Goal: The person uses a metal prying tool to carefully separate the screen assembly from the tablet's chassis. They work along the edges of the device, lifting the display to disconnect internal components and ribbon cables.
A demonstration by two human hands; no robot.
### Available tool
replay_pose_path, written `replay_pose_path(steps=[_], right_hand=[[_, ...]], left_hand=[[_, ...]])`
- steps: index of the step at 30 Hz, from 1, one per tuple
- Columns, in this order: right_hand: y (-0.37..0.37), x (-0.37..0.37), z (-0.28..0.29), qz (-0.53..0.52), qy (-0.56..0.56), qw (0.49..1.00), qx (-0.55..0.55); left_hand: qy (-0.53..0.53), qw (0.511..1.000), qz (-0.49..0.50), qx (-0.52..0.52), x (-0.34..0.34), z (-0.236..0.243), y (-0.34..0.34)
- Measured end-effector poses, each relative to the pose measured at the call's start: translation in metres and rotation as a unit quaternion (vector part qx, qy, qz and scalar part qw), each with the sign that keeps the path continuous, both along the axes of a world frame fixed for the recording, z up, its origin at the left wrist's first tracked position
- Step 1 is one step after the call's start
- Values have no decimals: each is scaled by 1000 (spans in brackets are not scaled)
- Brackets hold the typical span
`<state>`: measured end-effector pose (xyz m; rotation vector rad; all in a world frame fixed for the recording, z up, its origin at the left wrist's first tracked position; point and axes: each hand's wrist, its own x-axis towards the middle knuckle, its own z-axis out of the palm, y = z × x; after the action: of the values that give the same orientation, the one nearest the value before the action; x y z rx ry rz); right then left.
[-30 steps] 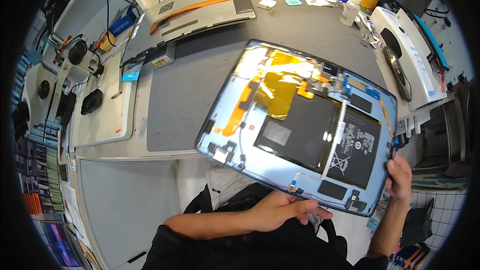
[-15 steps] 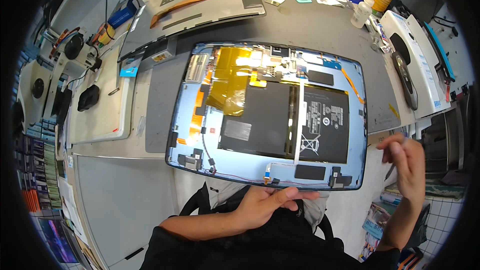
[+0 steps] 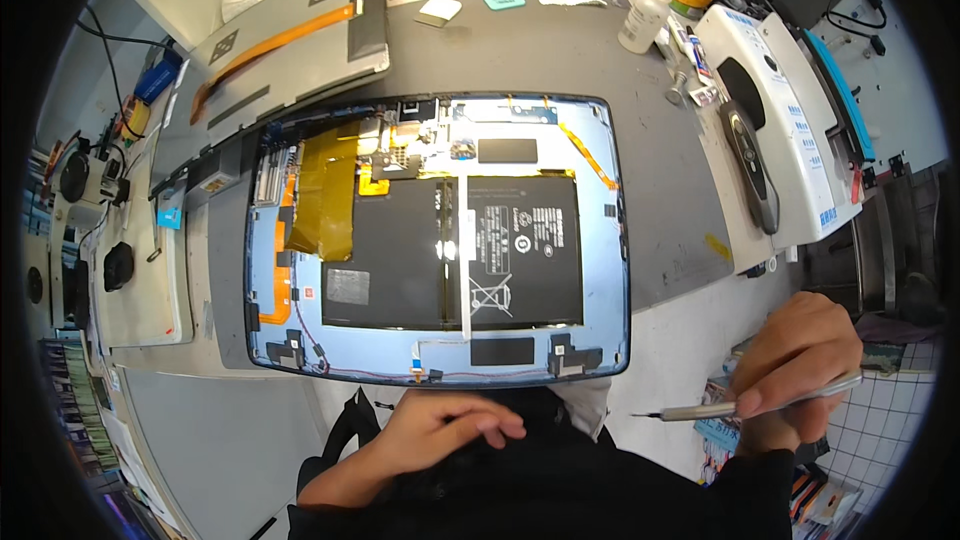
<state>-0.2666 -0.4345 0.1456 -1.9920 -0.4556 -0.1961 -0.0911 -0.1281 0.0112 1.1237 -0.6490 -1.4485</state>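
An opened tablet (image 3: 590,240) rests on the mat, its innards facing up and its near edge overhanging the bench. Inside it are a black battery (image 3: 400,240), amber tape (image 3: 325,190) and an orange flex cable (image 3: 590,155). Just in front of the near edge is my left hand (image 3: 440,432), open, fingers loosely bent and holding nothing. At the right, away from the tablet, my right hand (image 3: 800,365) is closed round a slim silver pen-like tool (image 3: 700,412). Its thin dark tip points left; its exact kind is unclear.
A detached screen panel (image 3: 290,50) with an orange ribbon leans on a small box (image 3: 215,180) at the back left. Right of the grey mat (image 3: 670,190) lie a dark handheld tool (image 3: 748,168) and a white machine (image 3: 790,130). A white bottle (image 3: 647,15) stands behind.
The tablet has come down level onto the mat, and my left hand has let go of its near edge. My right hand has turned, bringing the silver tool's tip to point left. The view has shifted.
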Motion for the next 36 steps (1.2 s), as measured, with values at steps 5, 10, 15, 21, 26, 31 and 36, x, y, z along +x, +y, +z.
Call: replay_pose_path(steps=[5, 10, 15, 21, 26, 31, 36], right_hand=[[31, 11, -32, 69, -6, 998, -1], [58, -3, -52, 25, -56, 998, 4], [75, -22, -59, -61, -69, 995, 38], [76, -29, -54, -65, -55, 996, 19], [73, -25, -62, -42, -62, 997, 29], [73, -21, -66, -52, -64, 996, 43], [63, -36, -61, -145, -38, 982, -118]], left_hand=[[-470, 861, 103, -166, -9, 59, 5], [-547, 811, 64, -197, -13, 65, -9], [-529, 823, 87, -190, -24, 61, -12], [-465, 857, 79, -208, -27, 43, -9], [-419, 896, 55, -135, -28, 52, -12], [-445, 873, 61, -190, -27, 42, -16], [-437, 883, 47, -163, -29, 39, -23]])
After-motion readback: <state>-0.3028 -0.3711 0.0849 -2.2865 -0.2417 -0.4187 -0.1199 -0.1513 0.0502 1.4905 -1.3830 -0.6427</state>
